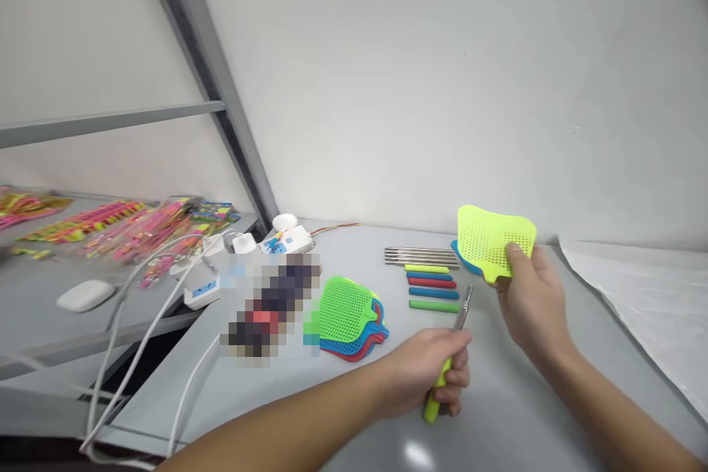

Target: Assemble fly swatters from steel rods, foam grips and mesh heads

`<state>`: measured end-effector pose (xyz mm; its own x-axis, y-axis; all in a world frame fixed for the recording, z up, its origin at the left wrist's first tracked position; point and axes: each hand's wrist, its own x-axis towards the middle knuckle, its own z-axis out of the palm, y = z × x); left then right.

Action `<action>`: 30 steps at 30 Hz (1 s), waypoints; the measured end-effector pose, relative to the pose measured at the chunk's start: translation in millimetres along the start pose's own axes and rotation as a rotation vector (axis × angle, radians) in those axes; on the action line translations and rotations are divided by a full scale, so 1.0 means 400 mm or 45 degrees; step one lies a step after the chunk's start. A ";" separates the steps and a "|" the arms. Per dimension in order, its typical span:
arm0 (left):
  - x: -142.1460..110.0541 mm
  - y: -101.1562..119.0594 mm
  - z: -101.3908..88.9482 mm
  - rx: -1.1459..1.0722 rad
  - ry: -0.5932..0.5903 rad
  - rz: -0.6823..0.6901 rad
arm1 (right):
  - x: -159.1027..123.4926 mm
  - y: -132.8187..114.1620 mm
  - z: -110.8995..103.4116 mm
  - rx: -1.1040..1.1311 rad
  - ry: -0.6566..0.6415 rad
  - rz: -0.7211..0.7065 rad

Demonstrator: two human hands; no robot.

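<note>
With left hand wrapped round the yellow handle and right hand pinching the yellow mesh head above the counter, best aim the metal rod squarely at the head's neck.

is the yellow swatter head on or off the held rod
Off: the right hand holds the yellow head, apart from the rod in the left hand.

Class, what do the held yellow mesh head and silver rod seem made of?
The yellow mesh head looks like plastic, fairly matte: one even colour, regular small holes. The silver rod is probably shiny metal, given its bright highlights; coated plastic remains possible.
</note>
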<state>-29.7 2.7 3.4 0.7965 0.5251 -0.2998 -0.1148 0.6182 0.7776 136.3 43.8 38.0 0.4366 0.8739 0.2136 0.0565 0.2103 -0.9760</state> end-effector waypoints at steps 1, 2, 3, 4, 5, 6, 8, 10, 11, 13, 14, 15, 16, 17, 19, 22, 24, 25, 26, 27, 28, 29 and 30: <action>0.000 0.000 0.001 0.020 -0.009 -0.005 | -0.011 0.008 0.002 0.032 0.002 0.007; 0.000 0.001 0.002 0.038 -0.014 -0.006 | -0.021 0.014 0.006 0.061 0.009 0.023; 0.001 0.001 0.002 0.054 -0.018 -0.007 | -0.030 0.018 0.011 0.077 0.013 0.039; 0.001 0.000 0.002 0.068 -0.022 -0.004 | -0.038 0.021 0.015 0.068 0.012 0.044; 0.002 0.000 0.002 0.078 -0.026 0.003 | -0.045 0.022 0.018 0.044 0.014 0.041; 0.002 0.000 0.002 0.084 -0.031 0.012 | -0.051 0.024 0.021 0.009 0.016 0.035; 0.003 0.000 0.001 0.087 -0.043 0.023 | -0.060 0.023 0.021 -0.065 0.030 0.013; 0.002 0.000 0.001 0.080 -0.054 0.033 | -0.064 0.019 0.019 -0.113 0.050 -0.010; 0.001 0.000 0.000 0.076 -0.058 0.037 | -0.064 0.016 0.017 -0.124 0.059 -0.022; 0.000 0.001 0.000 0.073 -0.052 0.044 | -0.063 0.010 0.016 -0.132 0.087 -0.050; -0.001 0.001 0.000 0.074 -0.047 0.045 | -0.062 0.007 0.015 -0.135 0.100 -0.062; -0.002 0.002 0.000 0.075 -0.042 0.043 | -0.061 0.005 0.015 -0.136 0.110 -0.072; -0.002 0.002 0.000 0.076 -0.036 0.040 | -0.060 0.003 0.016 -0.137 0.115 -0.079; -0.002 0.002 0.000 0.075 -0.035 0.037 | -0.060 0.002 0.016 -0.138 0.114 -0.082; -0.002 0.002 0.000 0.072 -0.037 0.029 | -0.060 -0.001 0.018 -0.136 0.104 -0.093; -0.002 0.002 0.000 0.068 -0.043 0.024 | -0.062 -0.009 0.020 -0.123 0.073 -0.126; -0.002 0.002 -0.001 0.071 -0.045 0.030 | -0.064 -0.015 0.021 -0.085 0.040 -0.135; -0.003 0.002 -0.001 0.074 -0.047 0.034 | -0.065 -0.018 0.021 -0.059 0.019 -0.132; -0.003 0.002 -0.001 0.077 -0.051 0.038 | -0.065 -0.020 0.021 -0.034 -0.003 -0.126; -0.003 0.002 -0.002 0.078 -0.054 0.042 | -0.066 -0.021 0.021 -0.014 -0.021 -0.117; -0.003 0.002 -0.002 0.075 -0.058 0.046 | -0.066 -0.021 0.021 0.000 -0.030 -0.105; -0.004 0.001 -0.002 0.068 -0.063 0.048 | -0.067 -0.020 0.021 0.006 -0.028 -0.089; -0.004 0.001 -0.002 0.058 -0.068 0.050 | -0.067 -0.018 0.020 0.004 -0.021 -0.073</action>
<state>-31.6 2.7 3.8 0.8225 0.5159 -0.2395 -0.1206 0.5697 0.8130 116.8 22.2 39.5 0.4182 0.8674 0.2697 0.0779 0.2616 -0.9620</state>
